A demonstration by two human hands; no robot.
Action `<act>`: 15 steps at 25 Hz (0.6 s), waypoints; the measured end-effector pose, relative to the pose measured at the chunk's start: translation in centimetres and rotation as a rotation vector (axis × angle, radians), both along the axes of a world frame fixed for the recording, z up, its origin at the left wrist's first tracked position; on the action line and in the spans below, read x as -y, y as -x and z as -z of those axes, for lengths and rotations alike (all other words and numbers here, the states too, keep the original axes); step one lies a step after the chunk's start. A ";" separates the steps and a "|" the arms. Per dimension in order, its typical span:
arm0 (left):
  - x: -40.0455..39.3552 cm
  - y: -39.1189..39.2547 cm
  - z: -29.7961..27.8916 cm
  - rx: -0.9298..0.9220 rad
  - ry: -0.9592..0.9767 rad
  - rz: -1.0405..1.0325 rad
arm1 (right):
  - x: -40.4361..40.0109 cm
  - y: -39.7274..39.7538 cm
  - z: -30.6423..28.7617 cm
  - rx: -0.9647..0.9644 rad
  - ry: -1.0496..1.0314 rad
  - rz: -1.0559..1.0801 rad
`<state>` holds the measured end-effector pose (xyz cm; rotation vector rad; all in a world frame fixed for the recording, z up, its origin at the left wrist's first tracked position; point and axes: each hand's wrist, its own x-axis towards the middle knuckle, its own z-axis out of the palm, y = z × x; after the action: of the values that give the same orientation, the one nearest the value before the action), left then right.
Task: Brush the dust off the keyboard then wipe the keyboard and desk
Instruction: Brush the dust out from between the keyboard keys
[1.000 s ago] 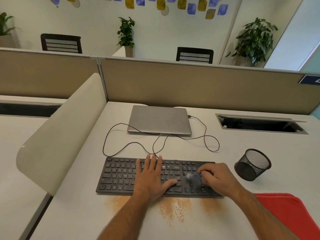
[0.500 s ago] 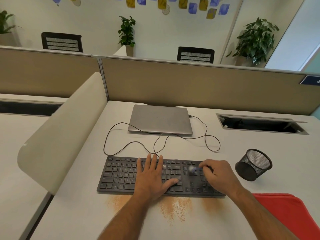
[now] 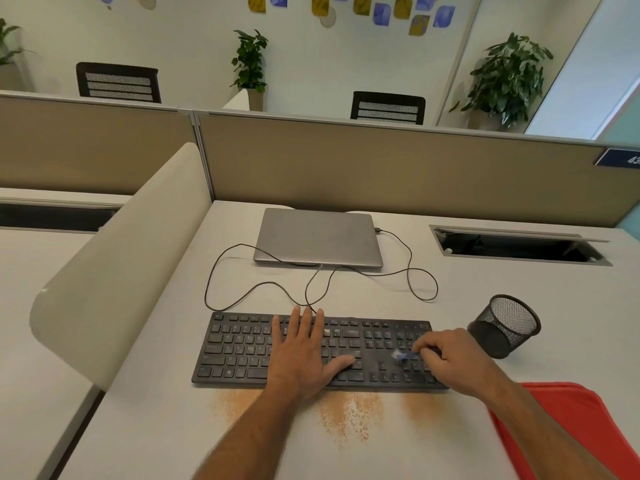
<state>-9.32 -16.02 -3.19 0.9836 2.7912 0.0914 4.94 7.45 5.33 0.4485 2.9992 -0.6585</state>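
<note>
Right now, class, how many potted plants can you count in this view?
3: one at the far left edge, one behind the partition's centre, one large at the right. Others may be hidden.

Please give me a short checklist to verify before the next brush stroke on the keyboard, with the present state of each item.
1. Keyboard is held steady: ok, the left hand lies flat on its middle keys.
2. Brush is gripped: ok, the right hand pinches it over the right key block; the brush is blurred.
3. Dust falls off the keys: ok, orange dust lies on the desk in front of the keyboard.
4. Keys are fully clean: cannot tell.
5. Wiping cloth is ready: ok, a red cloth lies at the near right.
6. Mesh cup is clear of the right hand: ok, apart.
</note>
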 end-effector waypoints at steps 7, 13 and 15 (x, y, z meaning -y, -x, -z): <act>-0.1 0.1 0.2 0.002 -0.003 -0.001 | -3.3 -1.8 -1.1 0.100 -0.343 0.271; -0.1 0.1 0.1 -0.002 0.000 0.000 | 0.7 -1.1 -0.9 -0.008 0.120 0.063; 0.0 0.1 0.1 -0.002 0.001 0.000 | 0.0 -1.0 -0.2 0.033 -0.066 0.118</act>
<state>-9.38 -15.99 -3.24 0.9840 2.7930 0.0897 5.97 7.42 5.57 0.6380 2.9888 -0.5545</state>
